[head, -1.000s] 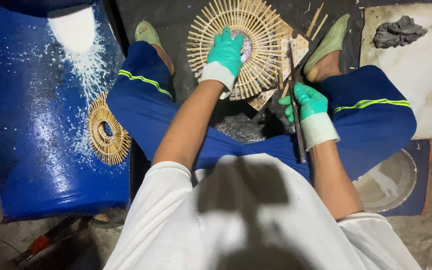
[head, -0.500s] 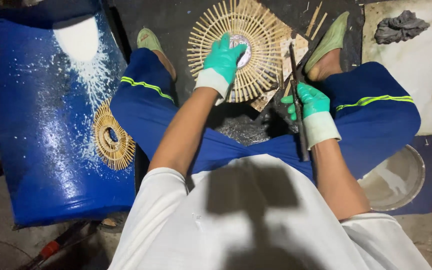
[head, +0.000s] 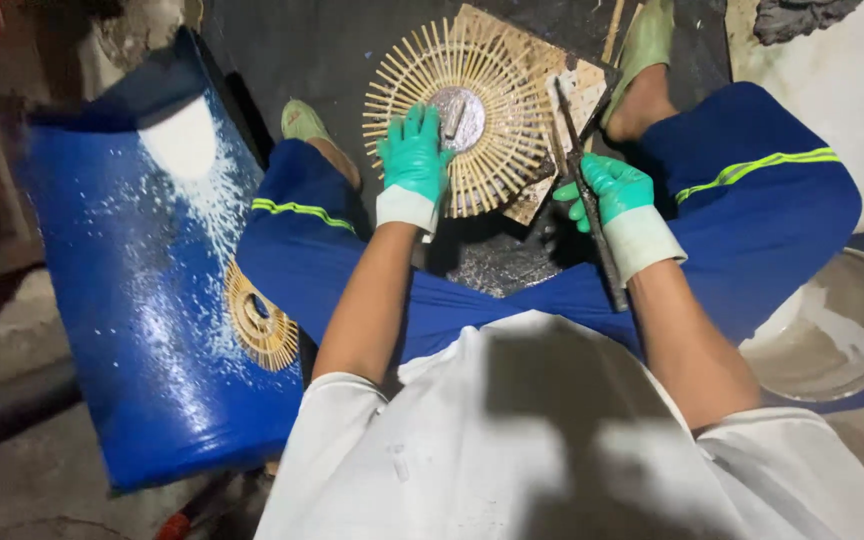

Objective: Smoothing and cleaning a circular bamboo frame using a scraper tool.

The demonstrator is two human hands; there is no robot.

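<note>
Evidently light and brittle, the round sunburst frame of thin bamboo sticks (head: 472,110) lay pinned under the green-gloved left hand (head: 412,160), fingers flat and spread, best held near its hub, while the right hand (head: 607,190) stayed closed around a long dark metal blade (head: 582,190).

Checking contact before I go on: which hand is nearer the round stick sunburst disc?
Left. The left hand rests on the sunburst disc; the right hand grips a dark rod beside its right edge.
</note>
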